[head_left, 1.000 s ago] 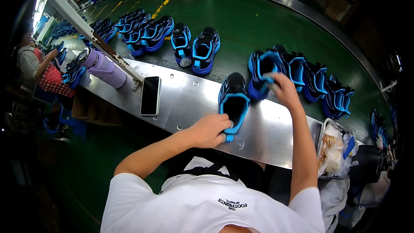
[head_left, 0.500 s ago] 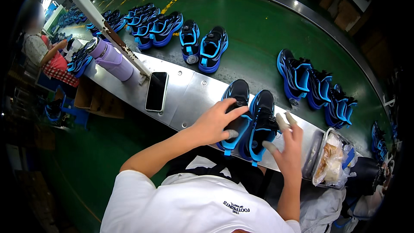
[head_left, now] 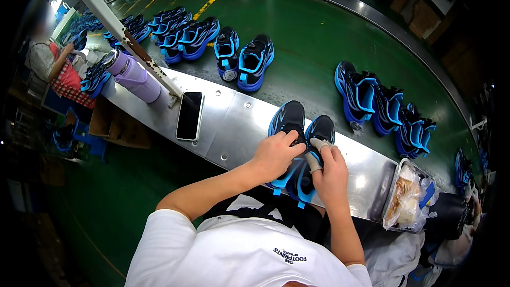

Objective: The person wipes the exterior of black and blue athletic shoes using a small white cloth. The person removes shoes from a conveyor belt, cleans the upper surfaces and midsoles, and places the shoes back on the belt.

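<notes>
- Black-and-blue pair of sneakers [head_left: 297, 149] lies side by side on the steel ledge [head_left: 234, 122] that runs along the near edge of the green conveyor belt [head_left: 313, 37], toes pointing toward the belt, heels hanging over the ledge's near edge above the person's lap.
- From the head view, the left hand [head_left: 276, 154] rests on top of the left shoe of the pair, fingers curled down over its upper and pressing on it; whether they grip or only press cannot be told.
- Right hand [head_left: 329, 172] sits on the right shoe near its heel, the thumb and a finger wrapped in pale tape [head_left: 317, 143], fingers closed around the shoe's rear part.
- Both hands touch each other's shoes closely, nearly knuckle to knuckle.
- Left of the pair on the same ledge lies a dark phone [head_left: 189, 115], face up, well apart from the hands.
- Farther left a lilac bottle [head_left: 133, 74] lies on its side on the ledge.
- Right of the hands, at the ledge's end, stands a metal tray [head_left: 392, 191] filled with crumpled plastic wrapping.
- On the belt, two more sneakers [head_left: 244, 58] sit just beyond the ledge, a cluster lies farther back left, and another row [head_left: 382, 106] stands to the right.
- Another person in a red apron [head_left: 61, 72] works at the far left.
</notes>
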Available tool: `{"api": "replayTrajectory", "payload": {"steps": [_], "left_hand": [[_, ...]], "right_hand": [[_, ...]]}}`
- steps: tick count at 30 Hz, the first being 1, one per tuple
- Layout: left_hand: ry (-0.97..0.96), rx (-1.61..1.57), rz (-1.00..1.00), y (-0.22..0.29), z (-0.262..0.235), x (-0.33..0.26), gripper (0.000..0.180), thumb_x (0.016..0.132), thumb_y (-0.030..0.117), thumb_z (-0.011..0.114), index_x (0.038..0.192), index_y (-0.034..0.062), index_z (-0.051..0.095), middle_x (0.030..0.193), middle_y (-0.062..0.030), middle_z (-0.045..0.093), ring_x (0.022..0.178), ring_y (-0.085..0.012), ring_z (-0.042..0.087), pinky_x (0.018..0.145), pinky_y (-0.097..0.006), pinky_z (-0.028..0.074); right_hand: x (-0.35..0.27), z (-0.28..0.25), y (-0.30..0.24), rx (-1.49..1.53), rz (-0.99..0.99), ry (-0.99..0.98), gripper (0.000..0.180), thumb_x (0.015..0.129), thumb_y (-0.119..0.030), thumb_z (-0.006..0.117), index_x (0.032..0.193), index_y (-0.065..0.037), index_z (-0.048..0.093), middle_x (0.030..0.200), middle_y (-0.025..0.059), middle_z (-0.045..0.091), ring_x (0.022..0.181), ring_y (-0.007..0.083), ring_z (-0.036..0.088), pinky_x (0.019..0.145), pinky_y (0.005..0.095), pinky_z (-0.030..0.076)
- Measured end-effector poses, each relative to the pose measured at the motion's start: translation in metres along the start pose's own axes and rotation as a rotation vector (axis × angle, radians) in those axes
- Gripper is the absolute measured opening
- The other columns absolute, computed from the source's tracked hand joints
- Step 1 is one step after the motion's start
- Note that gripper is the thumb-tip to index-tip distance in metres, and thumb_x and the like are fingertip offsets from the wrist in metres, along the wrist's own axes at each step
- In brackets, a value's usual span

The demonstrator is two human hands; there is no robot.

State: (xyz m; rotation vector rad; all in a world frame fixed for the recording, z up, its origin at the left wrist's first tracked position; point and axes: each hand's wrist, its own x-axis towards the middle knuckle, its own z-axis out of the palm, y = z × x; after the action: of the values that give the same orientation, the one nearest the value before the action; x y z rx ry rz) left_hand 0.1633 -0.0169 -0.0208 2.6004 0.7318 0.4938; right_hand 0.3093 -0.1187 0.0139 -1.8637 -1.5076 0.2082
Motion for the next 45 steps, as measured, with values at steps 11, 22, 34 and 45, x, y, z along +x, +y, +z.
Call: {"api": "replayTrajectory", "payload": {"steps": [11, 22, 34, 45], "left_hand": [[-0.023, -0.357, 0.074, -0.028, -0.008, -0.007, 0.033, 0.065, -0.007, 0.060, 0.085, 0.0168, 0.069, 0.112, -0.0002, 0.061, 0.093, -0.0267, 0.056, 0.081, -0.035, 0.048], [0.133, 0.000, 0.245, 0.007, 0.015, -0.006, 0.024, 0.075, 0.006, 0.060, 0.097, 0.0104, 0.066, 0.117, -0.0084, 0.059, 0.091, -0.0267, 0.056, 0.075, -0.038, 0.048], [0.327, -0.146, 0.195, 0.016, 0.023, -0.007, 0.043, 0.068, -0.003, 0.065, 0.111, 0.0037, 0.064, 0.111, -0.0143, 0.063, 0.094, -0.0330, 0.063, 0.082, -0.040, 0.053], [0.005, 0.099, 0.287, 0.036, 0.017, 0.004, 0.031, 0.075, 0.006, 0.059, 0.105, 0.0090, 0.065, 0.107, -0.0105, 0.055, 0.086, -0.0265, 0.053, 0.072, -0.036, 0.044]], "right_hand": [[-0.023, -0.023, 0.033, -0.075, -0.099, -0.140, 0.050, 0.064, 0.011, 0.061, 0.109, -0.007, 0.066, 0.118, 0.0136, 0.061, 0.101, 0.0320, 0.060, 0.087, 0.0372, 0.050], [-0.023, -0.013, 0.042, -0.131, -0.133, -0.044, 0.054, 0.059, 0.016, 0.055, 0.105, -0.008, 0.068, 0.110, 0.0127, 0.066, 0.096, 0.0320, 0.061, 0.082, 0.0390, 0.052], [-0.038, -0.020, 0.044, -0.224, -0.204, -0.022, 0.044, 0.069, 0.008, 0.061, 0.111, -0.004, 0.068, 0.120, 0.0195, 0.059, 0.097, 0.0340, 0.060, 0.080, 0.0395, 0.052], [-0.043, -0.031, 0.048, -0.284, -0.170, -0.309, 0.019, 0.067, 0.002, 0.064, 0.085, -0.004, 0.067, 0.139, 0.0269, 0.045, 0.116, 0.0434, 0.050, 0.098, 0.0447, 0.044]]}}
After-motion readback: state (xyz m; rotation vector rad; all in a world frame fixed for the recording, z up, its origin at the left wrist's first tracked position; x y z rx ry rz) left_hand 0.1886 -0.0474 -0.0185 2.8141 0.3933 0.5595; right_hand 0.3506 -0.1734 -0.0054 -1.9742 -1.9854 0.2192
